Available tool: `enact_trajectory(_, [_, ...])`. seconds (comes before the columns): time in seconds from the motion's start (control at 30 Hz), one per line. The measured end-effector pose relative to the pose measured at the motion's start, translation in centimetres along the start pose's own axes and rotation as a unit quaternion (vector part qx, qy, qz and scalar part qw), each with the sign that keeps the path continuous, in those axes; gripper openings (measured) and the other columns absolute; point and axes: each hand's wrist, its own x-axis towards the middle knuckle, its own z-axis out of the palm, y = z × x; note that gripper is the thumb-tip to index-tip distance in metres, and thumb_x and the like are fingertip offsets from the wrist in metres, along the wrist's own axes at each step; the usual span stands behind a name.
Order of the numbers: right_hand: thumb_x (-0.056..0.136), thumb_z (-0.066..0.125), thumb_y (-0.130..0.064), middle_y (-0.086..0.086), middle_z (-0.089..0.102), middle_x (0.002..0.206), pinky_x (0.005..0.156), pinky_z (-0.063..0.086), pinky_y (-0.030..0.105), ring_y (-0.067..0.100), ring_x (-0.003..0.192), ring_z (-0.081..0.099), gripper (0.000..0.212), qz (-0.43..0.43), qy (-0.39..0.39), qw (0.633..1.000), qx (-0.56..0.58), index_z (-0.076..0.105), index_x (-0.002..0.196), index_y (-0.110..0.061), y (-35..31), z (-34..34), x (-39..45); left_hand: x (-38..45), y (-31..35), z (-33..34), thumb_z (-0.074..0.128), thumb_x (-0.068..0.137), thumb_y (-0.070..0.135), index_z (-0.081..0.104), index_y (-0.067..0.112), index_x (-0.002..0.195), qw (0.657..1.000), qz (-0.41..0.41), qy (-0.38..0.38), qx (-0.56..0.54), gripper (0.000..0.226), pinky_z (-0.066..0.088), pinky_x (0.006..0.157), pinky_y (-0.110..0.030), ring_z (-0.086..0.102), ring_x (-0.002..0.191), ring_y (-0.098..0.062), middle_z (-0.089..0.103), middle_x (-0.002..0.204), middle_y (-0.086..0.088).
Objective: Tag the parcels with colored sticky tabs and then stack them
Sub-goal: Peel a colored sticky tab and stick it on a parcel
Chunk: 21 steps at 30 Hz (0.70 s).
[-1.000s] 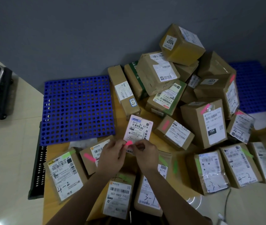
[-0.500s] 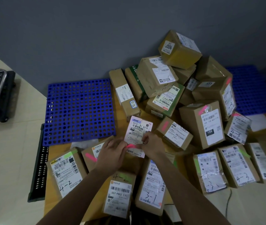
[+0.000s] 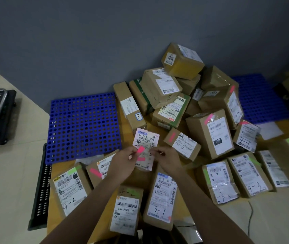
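Tabletop parcels unchanged; left hand (image 3: 122, 162) now pinches pink tab (image 3: 140, 149) (right hand (image 3: 168, 160) released).

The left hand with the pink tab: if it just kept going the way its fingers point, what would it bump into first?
Most likely the white-labelled parcel directly ahead: the left hand holds the pink tab at that label's lower edge. How far above it the hand is cannot be judged.
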Motion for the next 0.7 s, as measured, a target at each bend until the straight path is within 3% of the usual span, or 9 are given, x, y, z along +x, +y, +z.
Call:
enact_trajectory(0.07, [0.094,0.058,-0.014,-0.012,0.07,0.094,0.067,0.046,0.008,-0.004,0.085,0.064,0.019,-0.019,-0.01,0.994,0.111,0.072,0.106,-0.012,-0.4,-1.1,-2.2,0.1,2.3,0.8,0.058,0.093,0.025,0.064,0.027,0.086,0.998,-0.002,-0.03,-0.055,0.009,0.05,0.071,-0.024,0.063,0.083,-0.007,0.066,0.085,0.01])
enact_trajectory(0.13, [0.093,0.059,-0.01,-0.013,0.072,0.082,0.065,0.046,0.009,-0.006,0.075,0.064,0.016,-0.044,0.006,0.976,0.212,0.072,0.103,-0.01,-0.3,-2.0,-4.4,0.0,4.2,2.0,0.062,0.09,0.021,0.069,0.022,0.09,0.991,-0.007,-0.075,-0.107,0.007,0.05,0.077,-0.026,0.063,0.086,-0.01,0.068,0.089,0.007])
enact_trajectory(0.23, [0.087,0.063,0.0,-0.006,0.074,0.08,0.068,0.049,0.014,0.002,0.076,0.067,0.015,-0.053,0.107,0.946,0.301,0.073,0.092,-0.01,1.2,-2.8,-6.3,-0.1,6.2,4.0,0.063,0.09,0.018,0.07,0.025,0.085,0.985,0.011,-0.137,-0.104,0.011,0.047,0.075,-0.025,0.061,0.079,-0.005,0.067,0.081,0.012])
enact_trajectory(0.3, [0.086,0.065,-0.002,-0.005,0.073,0.081,0.067,0.049,0.013,0.0,0.076,0.067,0.015,-0.013,0.183,0.929,0.32,0.073,0.087,-0.014,2.9,-3.7,-6.9,-0.2,7.0,5.3,0.063,0.09,0.02,0.072,0.02,0.097,0.982,0.021,-0.168,-0.085,0.012,0.046,0.08,-0.024,0.061,0.085,-0.005,0.066,0.088,0.012])
enact_trajectory(0.33, [0.086,0.066,-0.005,-0.007,0.071,0.081,0.066,0.048,0.01,-0.002,0.074,0.065,0.015,0.004,0.227,0.933,0.279,0.074,0.088,-0.017,4.1,-4.3,-7.2,-0.2,7.3,5.9,0.062,0.091,0.022,0.07,0.018,0.107,0.982,0.019,-0.176,-0.069,0.019,0.046,0.085,-0.025,0.06,0.091,-0.005,0.065,0.095,0.011])
enact_trajectory(0.4, [0.09,0.065,-0.013,-0.012,0.067,0.075,0.061,0.044,0.006,-0.004,0.066,0.061,0.012,0.034,0.277,0.957,0.076,0.074,0.095,-0.018,7.4,-5.5,-7.7,-0.1,7.4,6.8,0.06,0.092,0.025,0.063,0.018,0.121,0.984,0.014,-0.175,-0.033,0.03,0.047,0.092,-0.028,0.058,0.103,-0.008,0.063,0.109,0.008])
enact_trajectory(0.47, [0.092,0.061,-0.018,-0.008,0.067,0.072,0.056,0.042,0.011,0.001,0.066,0.059,0.012,0.078,0.24,0.965,-0.073,0.072,0.097,-0.018,10.4,-5.9,-8.1,0.0,7.1,7.5,0.058,0.094,0.026,0.06,0.021,0.125,0.986,0.018,-0.164,-0.004,0.032,0.049,0.093,-0.031,0.057,0.107,-0.011,0.062,0.115,0.006])
enact_trajectory(0.53, [0.093,0.058,-0.018,0.002,0.068,0.082,0.063,0.046,0.027,0.017,0.074,0.061,0.014,0.109,0.18,0.964,-0.164,0.068,0.101,-0.015,12.7,-5.2,-7.9,0.2,6.7,8.0,0.055,0.095,0.024,0.061,0.021,0.123,0.987,0.033,-0.152,0.036,0.029,0.049,0.091,-0.032,0.058,0.106,-0.011,0.062,0.115,0.004])
enact_trajectory(0.7, [0.095,0.044,-0.01,0.007,0.067,0.094,0.077,0.045,0.034,0.028,0.088,0.063,0.017,0.113,0.069,0.932,-0.339,0.058,0.104,-0.014,13.8,-3.7,-6.0,0.5,5.8,8.9,0.052,0.095,0.019,0.063,0.02,0.12,0.973,0.1,-0.128,0.162,0.027,0.047,0.091,-0.038,0.053,0.108,-0.019,0.06,0.116,-0.002])
